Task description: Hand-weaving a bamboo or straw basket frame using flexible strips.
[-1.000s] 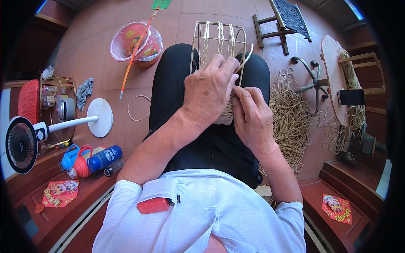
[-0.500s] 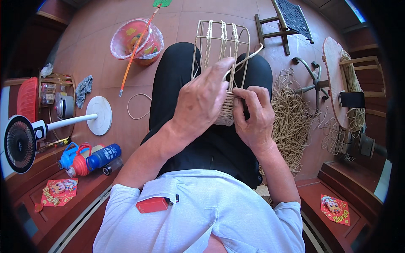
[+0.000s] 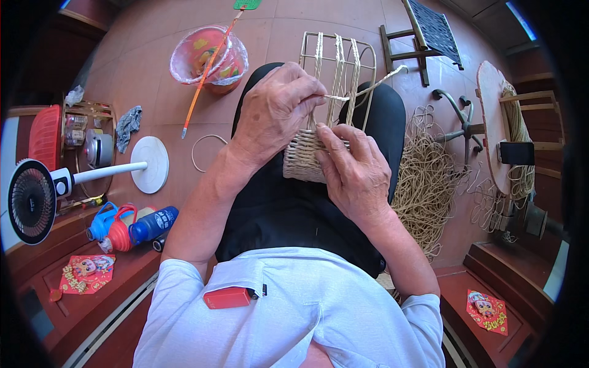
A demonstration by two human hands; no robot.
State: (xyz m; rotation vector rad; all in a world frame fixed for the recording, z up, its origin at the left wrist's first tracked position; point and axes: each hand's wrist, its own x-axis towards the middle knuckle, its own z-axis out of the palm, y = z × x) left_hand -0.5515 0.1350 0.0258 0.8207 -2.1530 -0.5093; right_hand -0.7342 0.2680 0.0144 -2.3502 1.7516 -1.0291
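Observation:
Between my knees stands a half-woven basket [image 3: 300, 157]: its lower part is tightly woven straw-coloured cord, and a bare frame [image 3: 372, 58] with several upright twisted strands [image 3: 338, 61] rises above. My left hand [image 3: 274, 110] is closed over the left side, thumb and fingers pinching a pale cord [image 3: 392, 75]. That cord passes among the uprights and its loose end sticks out to the right. My right hand [image 3: 359, 168] presses finger and thumb against the top edge of the weave, gripping the basket's near right side. Its curled fingers hide part of the weave.
A big heap of loose cord [image 3: 423, 184] lies right of my leg, near a wheeled chair base [image 3: 457, 132]. Ahead on the left stands a lined pink bucket [image 3: 184, 64] with a fly swatter [image 3: 202, 86] across it. A fan [image 3: 34, 199] and bottles [image 3: 153, 226] are at left.
My left hand has moved left, away from my right hand, drawing the cord across the uprights. My right fingers have shifted left along the weave's edge. The whole view has shifted slightly.

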